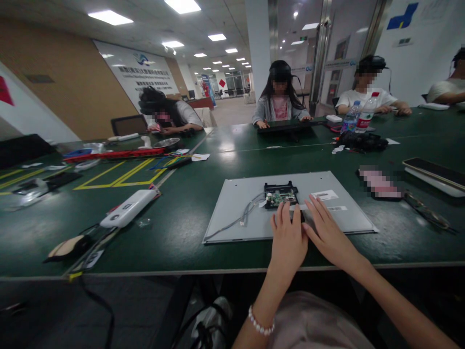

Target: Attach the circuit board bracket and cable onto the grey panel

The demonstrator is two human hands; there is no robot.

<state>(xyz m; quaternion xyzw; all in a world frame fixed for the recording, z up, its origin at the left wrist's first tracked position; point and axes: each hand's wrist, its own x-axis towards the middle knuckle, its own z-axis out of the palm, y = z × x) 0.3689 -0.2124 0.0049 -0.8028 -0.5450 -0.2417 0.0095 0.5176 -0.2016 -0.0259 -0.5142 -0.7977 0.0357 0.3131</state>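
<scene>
A flat grey display panel (225, 208) lies on the green table in front of me. On its middle sits a black plastic frame (278, 186) with a green circuit board (278, 198) inside. A grey cable (249, 211) runs from the board to the panel's near left corner. My left hand (288, 237) rests with outstretched fingers at the frame's near edge, partly covering it. Close beside it, my right hand (329, 235) lies over the panel, fingers extended and its thumb near the left hand. Anything under the fingers is hidden.
To the left lie a white power strip (131, 208) and a computer mouse (69, 247). A pink phone (380, 183), glasses (426, 209) and a black-topped device (436, 175) lie right. Two bottles (366, 114) stand farther back. Several people sit across the table.
</scene>
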